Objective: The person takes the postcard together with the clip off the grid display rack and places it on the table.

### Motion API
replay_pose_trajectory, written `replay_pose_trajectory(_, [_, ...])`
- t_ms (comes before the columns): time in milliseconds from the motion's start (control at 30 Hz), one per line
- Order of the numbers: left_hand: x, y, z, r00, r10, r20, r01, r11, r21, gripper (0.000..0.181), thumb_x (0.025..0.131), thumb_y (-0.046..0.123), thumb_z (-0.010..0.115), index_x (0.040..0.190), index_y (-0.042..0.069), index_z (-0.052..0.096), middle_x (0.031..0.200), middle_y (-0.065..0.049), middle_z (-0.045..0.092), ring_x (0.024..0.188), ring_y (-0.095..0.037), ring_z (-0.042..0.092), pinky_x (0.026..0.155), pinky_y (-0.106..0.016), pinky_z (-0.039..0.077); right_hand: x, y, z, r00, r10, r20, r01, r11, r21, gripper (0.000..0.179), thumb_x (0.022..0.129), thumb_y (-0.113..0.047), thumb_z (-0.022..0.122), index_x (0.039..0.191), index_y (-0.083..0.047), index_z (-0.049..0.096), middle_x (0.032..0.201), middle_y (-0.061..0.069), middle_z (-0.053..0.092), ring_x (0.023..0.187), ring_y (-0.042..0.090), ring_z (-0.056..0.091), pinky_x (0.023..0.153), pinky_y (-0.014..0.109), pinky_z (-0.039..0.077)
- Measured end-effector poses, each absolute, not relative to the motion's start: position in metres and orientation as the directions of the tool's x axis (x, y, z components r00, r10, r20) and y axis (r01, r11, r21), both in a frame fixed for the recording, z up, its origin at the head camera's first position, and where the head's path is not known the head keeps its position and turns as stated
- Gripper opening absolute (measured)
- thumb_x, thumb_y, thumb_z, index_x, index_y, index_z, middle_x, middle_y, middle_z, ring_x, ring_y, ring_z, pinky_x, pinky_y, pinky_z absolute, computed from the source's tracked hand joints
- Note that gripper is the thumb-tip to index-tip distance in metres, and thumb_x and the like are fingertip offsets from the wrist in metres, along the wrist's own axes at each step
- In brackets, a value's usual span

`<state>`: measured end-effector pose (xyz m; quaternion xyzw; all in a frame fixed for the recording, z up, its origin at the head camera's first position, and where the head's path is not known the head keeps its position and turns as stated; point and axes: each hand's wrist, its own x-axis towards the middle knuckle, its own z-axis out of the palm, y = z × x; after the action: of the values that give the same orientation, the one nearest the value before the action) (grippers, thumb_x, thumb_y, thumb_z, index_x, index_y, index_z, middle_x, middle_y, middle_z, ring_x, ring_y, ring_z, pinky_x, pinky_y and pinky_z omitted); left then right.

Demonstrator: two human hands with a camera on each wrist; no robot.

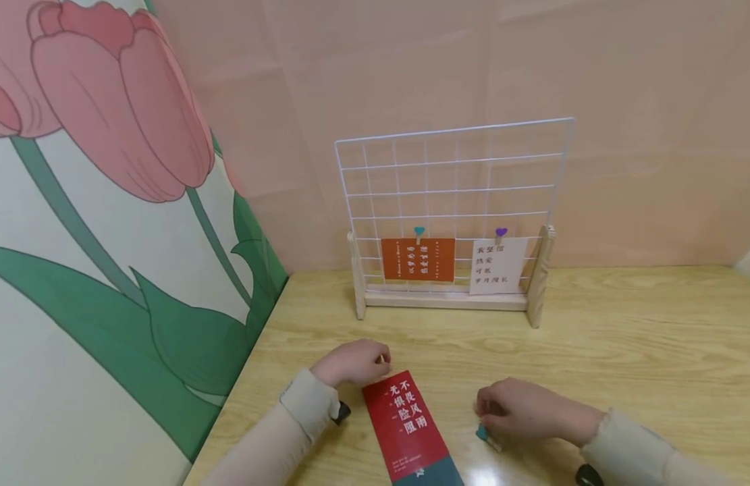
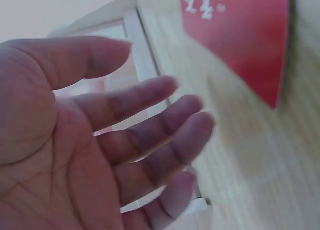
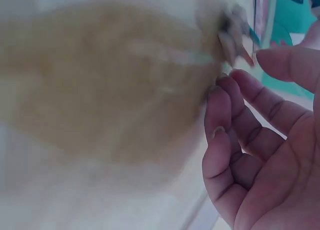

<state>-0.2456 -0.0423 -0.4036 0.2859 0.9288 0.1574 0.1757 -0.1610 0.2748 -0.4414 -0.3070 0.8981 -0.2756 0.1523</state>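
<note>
A red bookmark-like card [image 1: 405, 418] with white characters and a teal lower end lies on the table between the hands. Just past its top left corner is my left hand [image 1: 353, 361], fingers loosely bent and holding nothing; the left wrist view shows its palm beside the red card [image 2: 240, 40]. My right hand [image 1: 526, 410] is low over the table, right of the card. At its fingertips lies a small wooden clip with a teal top [image 1: 487, 437]. In the right wrist view, thumb and index finger stand apart near the blurred wooden clip [image 3: 232, 38]; contact is unclear.
Behind the hands stands a white wire grid [image 1: 453, 175] on a wooden stand [image 1: 447, 301]. An orange-red card [image 1: 405, 260] and a white card [image 1: 499, 266] hang there from heart-topped clips. A tulip-patterned panel [image 1: 125, 108] borders the table's left side.
</note>
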Motion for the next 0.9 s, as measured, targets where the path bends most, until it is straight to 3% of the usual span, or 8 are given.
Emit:
replay_pose_trajectory(233, [-0.264, -0.044, -0.395, -0.811, 0.581, -0.064, 0.483, 0.728, 0.487, 0.034, 0.105, 0.023, 0.058, 0.131, 0.002, 0.064, 0.111, -0.009, 0.067, 0.094, -0.019, 0.063, 0.081, -0.038, 0.053, -0.177, 0.261, -0.404, -0.790, -0.612, -0.046, -0.526, 0.714, -0.463, 0.001, 0.096, -0.013, 0.069, 0.096, -0.013, 0.069, 0.080, -0.014, 0.057, 0.070, 0.002, 0.050, 0.062, 0.029, 0.048])
replay_pose_trajectory(400, [-0.277, -0.039, -0.385, -0.842, 0.536, 0.058, 0.480, 0.696, 0.534, 0.049, 0.106, 0.028, 0.054, 0.146, 0.000, 0.050, 0.140, -0.022, 0.056, 0.125, -0.034, 0.058, 0.101, -0.051, 0.048, -0.198, 0.247, -0.376, -0.832, -0.553, 0.030, -0.521, 0.763, -0.381, 0.018, 0.097, -0.017, 0.070, 0.110, -0.005, 0.071, 0.088, -0.006, 0.066, 0.074, 0.006, 0.058, 0.066, 0.033, 0.053])
replay_pose_trajectory(600, [-0.294, -0.034, -0.371, -0.875, 0.473, 0.105, 0.443, 0.693, 0.568, 0.060, 0.105, 0.028, 0.055, 0.155, -0.001, 0.038, 0.155, -0.022, 0.041, 0.138, -0.037, 0.046, 0.111, -0.053, 0.039, -0.232, 0.226, -0.345, -0.870, -0.465, 0.166, -0.494, 0.822, -0.284, 0.034, 0.101, -0.021, 0.065, 0.126, 0.002, 0.067, 0.103, 0.010, 0.073, 0.084, 0.021, 0.069, 0.073, 0.043, 0.058])
replay_pose_trajectory(833, [-0.310, -0.021, -0.359, -0.886, 0.452, 0.105, 0.417, 0.675, 0.609, 0.066, 0.106, 0.032, 0.054, 0.158, 0.000, 0.032, 0.163, -0.020, 0.031, 0.150, -0.035, 0.031, 0.119, -0.052, 0.028, -0.270, 0.210, -0.314, -0.890, -0.364, 0.273, -0.437, 0.853, -0.286, 0.044, 0.104, -0.022, 0.059, 0.137, 0.007, 0.058, 0.123, 0.025, 0.068, 0.105, 0.040, 0.069, 0.089, 0.055, 0.055])
replay_pose_trajectory(900, [-0.315, -0.016, -0.358, -0.890, 0.443, 0.110, 0.409, 0.669, 0.621, 0.066, 0.105, 0.032, 0.054, 0.158, 0.000, 0.033, 0.163, -0.020, 0.031, 0.149, -0.035, 0.031, 0.119, -0.051, 0.029, -0.280, 0.207, -0.305, -0.897, -0.343, 0.280, -0.421, 0.855, -0.304, 0.048, 0.105, -0.023, 0.058, 0.142, 0.007, 0.053, 0.127, 0.027, 0.065, 0.099, 0.039, 0.070, 0.085, 0.054, 0.057])
